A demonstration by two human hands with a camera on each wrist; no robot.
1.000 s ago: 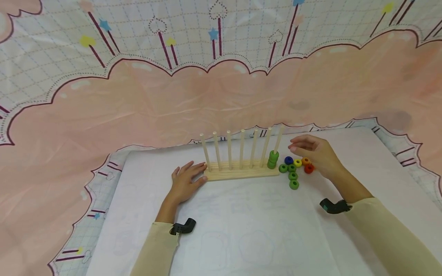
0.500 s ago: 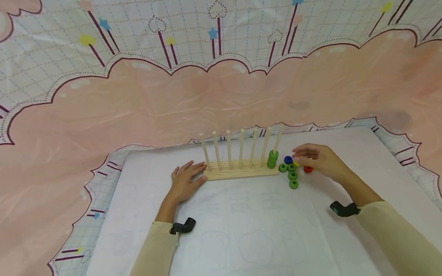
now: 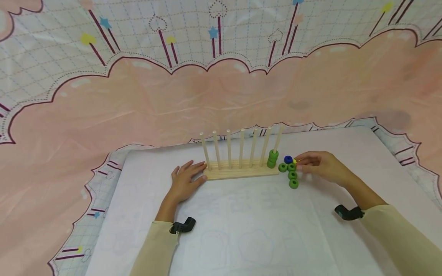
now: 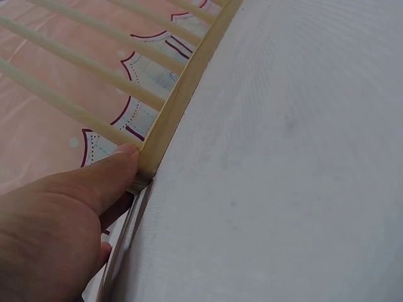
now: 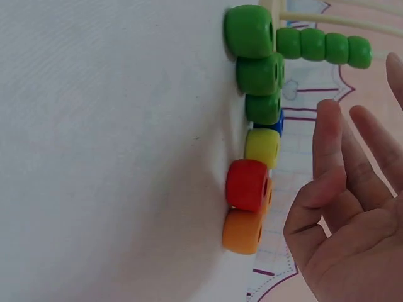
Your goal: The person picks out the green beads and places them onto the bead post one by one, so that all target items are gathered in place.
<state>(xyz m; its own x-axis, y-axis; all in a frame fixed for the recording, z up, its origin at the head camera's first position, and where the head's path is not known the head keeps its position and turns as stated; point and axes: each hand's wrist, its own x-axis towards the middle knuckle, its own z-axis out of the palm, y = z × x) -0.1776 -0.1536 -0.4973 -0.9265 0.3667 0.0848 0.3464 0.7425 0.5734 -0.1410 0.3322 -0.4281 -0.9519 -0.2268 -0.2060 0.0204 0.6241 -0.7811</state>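
A wooden peg rack (image 3: pixel 238 174) stands upright, its row of pegs bare except the rightmost. That peg carries a stack of green beads (image 3: pixel 272 159). My left hand (image 3: pixel 184 184) holds the left end of the base; the left wrist view shows the thumb against its corner. Loose green beads (image 3: pixel 292 175) lie right of the rack, beside a blue bead (image 3: pixel 288 159) and a yellow bead (image 5: pixel 262 146). My right hand (image 3: pixel 324 166) hovers at these beads, nothing between thumb and fingers. It hides the red bead (image 5: pixel 247 184) and orange beads (image 5: pixel 242 231) in the head view.
White paper (image 3: pixel 241 222) covers the tabletop under the rack and beads. Behind it hangs a peach and white patterned cloth (image 3: pixel 193 99). Each wrist wears a small black camera, one on the left (image 3: pixel 183 225) and another on the right (image 3: pixel 348 212).
My right hand has come down and toward me, shifting slightly right, and now covers the orange and red beads in the head view. The left hand and the rack have stayed put.
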